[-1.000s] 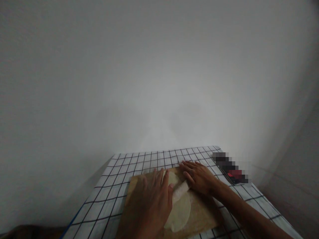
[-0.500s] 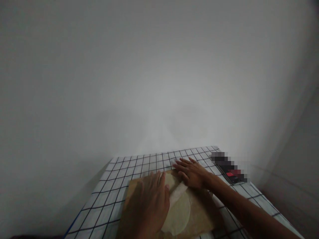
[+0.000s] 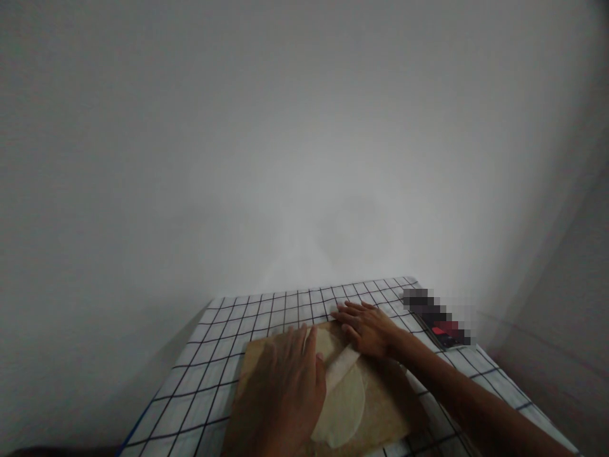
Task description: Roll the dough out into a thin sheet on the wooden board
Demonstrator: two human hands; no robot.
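A pale rolling pin (image 3: pixel 342 368) lies slantwise across a thin, flat round of dough (image 3: pixel 341 409) on a wooden board (image 3: pixel 387 406). My left hand (image 3: pixel 295 381) rests flat over the pin's near-left end, its fingers stretched forward and slightly blurred. Over the far-right end lies my right hand (image 3: pixel 368 331), palm down with fingers extended and spread. Both hands press on the pin with open fingers rather than wrapping round it. The pin's ends and part of the dough are hidden beneath them.
The board sits on a table with a white, black-checked cloth (image 3: pixel 266 311). Near the table's right edge lies a dark, flat object with a red patch (image 3: pixel 445 328), partly pixelated. A plain grey wall (image 3: pixel 304 158) rises behind the table.
Both hands stay on the rolling pin, with only a very slight shift. The dough and board look nearly the same.
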